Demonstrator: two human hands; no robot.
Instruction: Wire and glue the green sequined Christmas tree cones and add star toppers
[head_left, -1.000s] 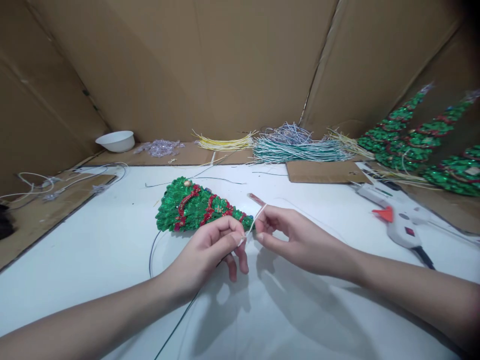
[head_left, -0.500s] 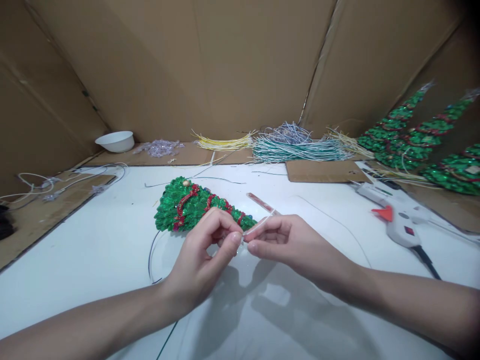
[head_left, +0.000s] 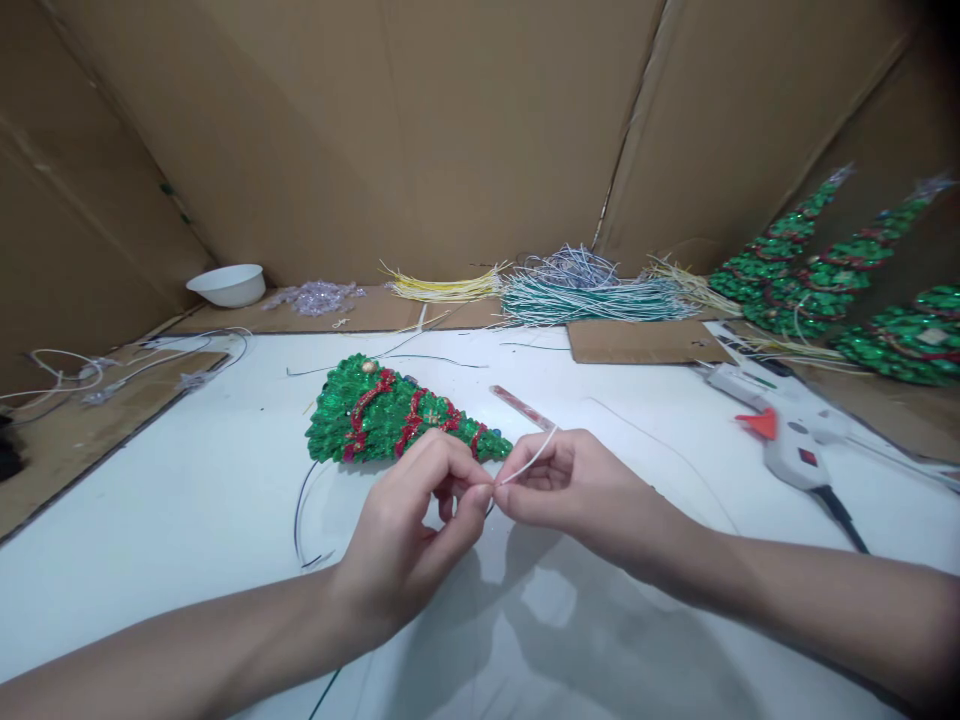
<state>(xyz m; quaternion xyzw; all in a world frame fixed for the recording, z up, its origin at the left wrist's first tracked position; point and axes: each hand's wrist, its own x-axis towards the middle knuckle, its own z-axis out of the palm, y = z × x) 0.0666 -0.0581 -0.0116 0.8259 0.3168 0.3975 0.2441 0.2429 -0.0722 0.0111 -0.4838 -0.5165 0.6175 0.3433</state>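
My left hand [head_left: 424, 510] and my right hand [head_left: 574, 480] meet fingertip to fingertip over the white table. The right thumb and fingers pinch a thin white wire [head_left: 536, 455], whose free end curves up past the fingers. My left thumb and index finger are pressed together at the same spot; what lies between them is too small to make out. Just behind the hands a green tinsel tree [head_left: 382, 415] with red garland lies on its side, tip to the right. A narrow reddish strip [head_left: 519, 405] rests beyond my right hand.
A glue gun [head_left: 799, 450] with an orange trigger lies at the right. Decorated trees [head_left: 817, 270] stand at the back right. Wire bundles [head_left: 600, 298], a cardboard piece [head_left: 645, 341], clear beads [head_left: 319, 297] and a white bowl [head_left: 229, 286] line the back.
Both hands have shifted slightly down and right, and their fingertips have come together. The white wire now curves up more steeply beside my right fingers.
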